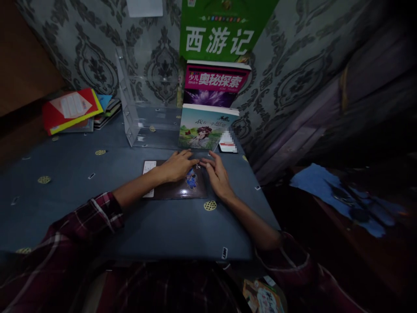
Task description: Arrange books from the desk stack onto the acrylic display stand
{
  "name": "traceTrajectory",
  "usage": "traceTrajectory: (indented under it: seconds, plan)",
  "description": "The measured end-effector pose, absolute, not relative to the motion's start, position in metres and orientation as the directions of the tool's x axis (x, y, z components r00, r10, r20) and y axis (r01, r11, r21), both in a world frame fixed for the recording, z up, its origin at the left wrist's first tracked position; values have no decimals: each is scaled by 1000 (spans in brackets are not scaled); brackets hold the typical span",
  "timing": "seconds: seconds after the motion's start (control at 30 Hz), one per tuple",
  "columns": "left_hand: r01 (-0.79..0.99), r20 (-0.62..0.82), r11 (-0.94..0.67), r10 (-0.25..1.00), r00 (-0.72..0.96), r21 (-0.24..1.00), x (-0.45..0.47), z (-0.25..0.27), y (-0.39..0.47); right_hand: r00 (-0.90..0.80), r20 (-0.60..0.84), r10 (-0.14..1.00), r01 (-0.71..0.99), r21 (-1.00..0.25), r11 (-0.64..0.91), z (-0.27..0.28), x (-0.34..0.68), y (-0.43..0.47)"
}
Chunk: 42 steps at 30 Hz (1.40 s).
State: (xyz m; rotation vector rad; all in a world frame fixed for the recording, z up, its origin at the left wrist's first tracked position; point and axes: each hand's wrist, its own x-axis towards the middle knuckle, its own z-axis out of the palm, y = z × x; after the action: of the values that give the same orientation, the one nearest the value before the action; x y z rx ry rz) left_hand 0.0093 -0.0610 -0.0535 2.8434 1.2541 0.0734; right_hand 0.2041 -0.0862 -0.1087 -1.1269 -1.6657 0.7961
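Note:
A dark book (172, 189) with a small blue figure and a white label on its cover lies flat on the table in front of me. My left hand (179, 166) rests across its upper part, fingers stretched out and pointing right. At the book's upper right corner is my right hand (219, 176), its fingers extended toward the left one and apart from a grip. Just behind both hands stands a clear acrylic rack (153, 124). Its right side holds a teal-green book (203, 130), a purple book (215, 82) behind it, and a tall green book (221, 34) at the back.
A stack of books topped by a red and yellow one (71, 108) lies at the table's left rear. Beside the rack's right end is a small white-and-dark item (228, 142). To the right, a blue cloth (325, 191) with dark objects lies on a lower surface. Patterned wall behind.

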Motion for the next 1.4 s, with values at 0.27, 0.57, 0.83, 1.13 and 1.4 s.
traceTrajectory:
  seconds: [0.27,0.57,0.83,1.13,1.4]
  plan:
    - [693,21,-709,701,713,131,1,-54,-76,-172,370,913,367,-836,408,-105,203,-85]
    - [663,30,-744,667,745,88,16,-47,-118,-331,378,865,468,-730,498,-98,209,-83]
    - [683,-10,-730,683,730,2,24,-51,-154,-442,371,816,502,-652,568,-102,209,-84]
    - [755,-163,-651,755,635,-78,25,-35,-167,-486,338,806,521,-629,577,-98,210,-84]
    - [763,-158,-616,788,595,-197,29,-45,-168,-505,336,795,506,-631,588,-94,210,-86]
